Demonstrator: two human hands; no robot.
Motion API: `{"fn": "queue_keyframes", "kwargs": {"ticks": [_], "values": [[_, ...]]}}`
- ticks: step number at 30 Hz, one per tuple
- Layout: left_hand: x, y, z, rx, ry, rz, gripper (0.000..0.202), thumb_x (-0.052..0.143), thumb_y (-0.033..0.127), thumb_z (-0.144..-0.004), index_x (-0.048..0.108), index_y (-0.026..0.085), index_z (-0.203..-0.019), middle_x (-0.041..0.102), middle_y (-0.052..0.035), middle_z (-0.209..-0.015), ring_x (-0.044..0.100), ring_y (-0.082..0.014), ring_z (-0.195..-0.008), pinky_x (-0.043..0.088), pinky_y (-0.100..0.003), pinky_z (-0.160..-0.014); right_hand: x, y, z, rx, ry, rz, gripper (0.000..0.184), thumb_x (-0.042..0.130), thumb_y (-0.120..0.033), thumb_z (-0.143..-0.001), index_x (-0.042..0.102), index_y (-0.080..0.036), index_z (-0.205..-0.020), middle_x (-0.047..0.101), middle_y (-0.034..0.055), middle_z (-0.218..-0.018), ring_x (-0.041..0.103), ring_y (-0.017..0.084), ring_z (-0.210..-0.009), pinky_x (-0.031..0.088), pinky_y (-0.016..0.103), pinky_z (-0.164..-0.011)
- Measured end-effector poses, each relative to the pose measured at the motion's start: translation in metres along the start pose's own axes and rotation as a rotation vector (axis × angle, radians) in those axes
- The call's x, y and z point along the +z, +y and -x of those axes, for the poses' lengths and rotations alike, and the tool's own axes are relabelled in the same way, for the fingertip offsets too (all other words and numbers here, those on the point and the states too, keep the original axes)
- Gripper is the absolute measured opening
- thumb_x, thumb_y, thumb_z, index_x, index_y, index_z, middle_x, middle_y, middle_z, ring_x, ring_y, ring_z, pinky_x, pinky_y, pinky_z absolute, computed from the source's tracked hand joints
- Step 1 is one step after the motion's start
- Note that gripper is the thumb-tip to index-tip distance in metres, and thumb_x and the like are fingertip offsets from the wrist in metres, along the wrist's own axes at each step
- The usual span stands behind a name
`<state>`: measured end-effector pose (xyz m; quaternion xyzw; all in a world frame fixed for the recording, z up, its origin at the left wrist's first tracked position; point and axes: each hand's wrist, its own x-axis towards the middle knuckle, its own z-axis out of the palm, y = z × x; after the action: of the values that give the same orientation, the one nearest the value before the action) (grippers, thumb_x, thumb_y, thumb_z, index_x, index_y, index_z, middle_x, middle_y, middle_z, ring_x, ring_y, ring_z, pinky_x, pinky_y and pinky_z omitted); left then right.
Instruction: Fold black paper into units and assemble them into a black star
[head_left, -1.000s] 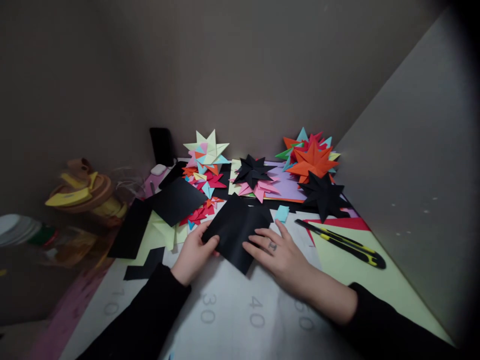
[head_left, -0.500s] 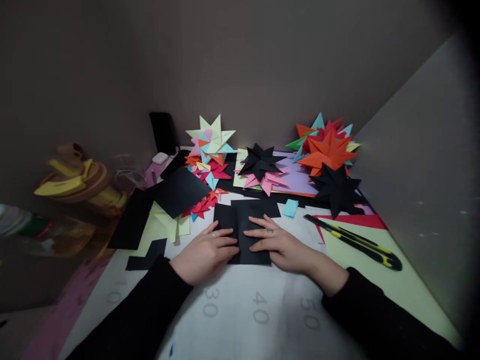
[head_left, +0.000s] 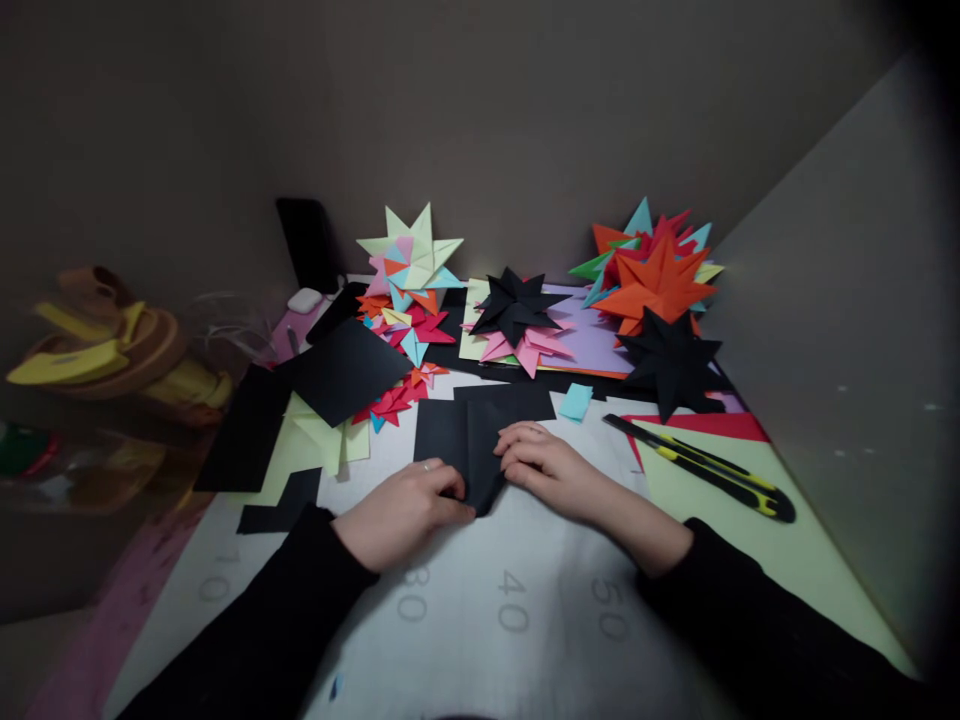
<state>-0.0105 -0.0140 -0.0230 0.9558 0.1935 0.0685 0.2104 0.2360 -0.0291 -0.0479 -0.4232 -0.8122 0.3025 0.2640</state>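
Note:
A black sheet of paper (head_left: 441,435) with a vertical crease lies on the white table mat, its lower right corner turned inward. My left hand (head_left: 409,508) is closed at the sheet's bottom edge, thumb and curled fingers by the foot of the crease. On the right side, my right hand (head_left: 551,468) has its fingers bent and drawn together on the slanted folded edge. Another black paper piece (head_left: 536,400) lies partly under the sheet's far edge. A small light-blue folded paper (head_left: 576,402) sits just beyond my right hand.
A black-and-yellow utility knife (head_left: 701,467) rests on pale green paper at right. Folded paper stars stand along the back: pale yellow (head_left: 424,250), black (head_left: 516,305), orange (head_left: 660,280). Loose black sheets (head_left: 345,370) lie at left, near a phone (head_left: 306,245) and a brown-and-yellow container (head_left: 150,350).
The sheet's lower right corner has been folded inward. My flat, spread fingers have curled; the left hand now grips the bottom edge. The view has shifted slightly.

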Motion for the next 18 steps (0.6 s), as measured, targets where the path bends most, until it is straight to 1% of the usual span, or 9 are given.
{"fn": "queue_keyframes", "kwargs": {"ticks": [4,7,10,11,12,13,15,16,18], "values": [[0.000,0.003,0.000,-0.008,-0.023,0.059,0.029,0.047,0.007,-0.087,0.069,0.021,-0.099,0.063,-0.0053,-0.093,0.056,-0.0158,-0.083,0.045,-0.026,-0.073,0.009,-0.013,-0.011,0.151,0.097,0.150,0.018,0.056,-0.016,-0.085,0.061,-0.019,-0.068,0.059,0.0038,-0.082,0.052,0.019,-0.087,0.044,0.034,-0.079],[0.001,0.002,0.000,-0.021,-0.012,0.123,0.029,0.046,0.005,-0.086,0.069,0.020,-0.094,0.064,-0.0041,-0.091,0.056,-0.0149,-0.082,0.045,-0.025,-0.074,0.017,-0.014,-0.017,0.231,0.167,0.253,0.017,0.058,-0.017,-0.082,0.060,-0.019,-0.065,0.056,0.0038,-0.081,0.049,0.019,-0.084,0.042,0.034,-0.077],[0.002,0.003,0.001,-0.076,-0.016,0.136,0.026,0.045,0.005,-0.087,0.067,0.018,-0.091,0.064,-0.0035,-0.090,0.056,-0.0154,-0.083,0.045,-0.026,-0.074,0.024,-0.012,-0.018,0.259,0.213,0.354,0.016,0.057,-0.017,-0.081,0.059,-0.019,-0.066,0.054,0.0048,-0.084,0.047,0.020,-0.085,0.041,0.034,-0.076],[0.002,0.004,0.001,-0.101,-0.019,0.125,0.025,0.045,0.005,-0.087,0.065,0.018,-0.095,0.063,-0.0035,-0.090,0.056,-0.0158,-0.083,0.045,-0.026,-0.074,0.026,-0.011,-0.018,0.262,0.215,0.381,0.016,0.055,-0.017,-0.082,0.059,-0.019,-0.067,0.054,0.0051,-0.084,0.046,0.021,-0.086,0.041,0.034,-0.077],[0.003,0.004,0.001,-0.123,-0.024,0.104,0.027,0.044,0.005,-0.088,0.063,0.018,-0.103,0.063,-0.0035,-0.090,0.056,-0.0163,-0.083,0.045,-0.027,-0.074,0.027,-0.011,-0.018,0.263,0.210,0.403,0.016,0.054,-0.018,-0.082,0.059,-0.019,-0.068,0.054,0.0055,-0.085,0.046,0.021,-0.087,0.041,0.034,-0.077],[0.004,0.005,0.001,-0.135,-0.030,0.073,0.033,0.043,0.005,-0.088,0.058,0.019,-0.113,0.062,-0.0035,-0.090,0.056,-0.0169,-0.083,0.046,-0.028,-0.074,0.028,-0.011,-0.017,0.264,0.201,0.421,0.016,0.052,-0.018,-0.083,0.059,-0.019,-0.069,0.053,0.0058,-0.085,0.045,0.022,-0.088,0.040,0.035,-0.077],[0.007,0.005,0.001,-0.130,-0.054,0.000,0.047,0.041,0.004,-0.088,0.045,0.019,-0.131,0.061,-0.0038,-0.091,0.055,-0.0178,-0.084,0.046,-0.030,-0.076,0.030,-0.013,-0.017,0.270,0.181,0.459,0.017,0.050,-0.018,-0.085,0.058,-0.019,-0.070,0.053,0.0064,-0.086,0.044,0.023,-0.089,0.040,0.036,-0.078],[0.008,0.005,0.001,-0.117,-0.070,-0.036,0.051,0.040,0.003,-0.088,0.040,0.019,-0.136,0.061,-0.0041,-0.090,0.055,-0.0181,-0.084,0.046,-0.031,-0.078,0.030,-0.014,-0.018,0.275,0.170,0.480,0.016,0.049,-0.018,-0.085,0.058,-0.019,-0.071,0.053,0.0067,-0.087,0.044,0.023,-0.090,0.039,0.036,-0.078],[0.011,0.005,0.001,-0.100,-0.092,-0.083,0.050,0.039,0.004,-0.089,0.039,0.018,-0.137,0.059,-0.0049,-0.090,0.054,-0.0186,-0.083,0.046,-0.031,-0.077,0.030,-0.016,-0.018,0.284,0.150,0.520,0.015,0.048,-0.018,-0.085,0.057,-0.019,-0.073,0.053,0.0069,-0.088,0.043,0.023,-0.090,0.039,0.036,-0.079]]}}
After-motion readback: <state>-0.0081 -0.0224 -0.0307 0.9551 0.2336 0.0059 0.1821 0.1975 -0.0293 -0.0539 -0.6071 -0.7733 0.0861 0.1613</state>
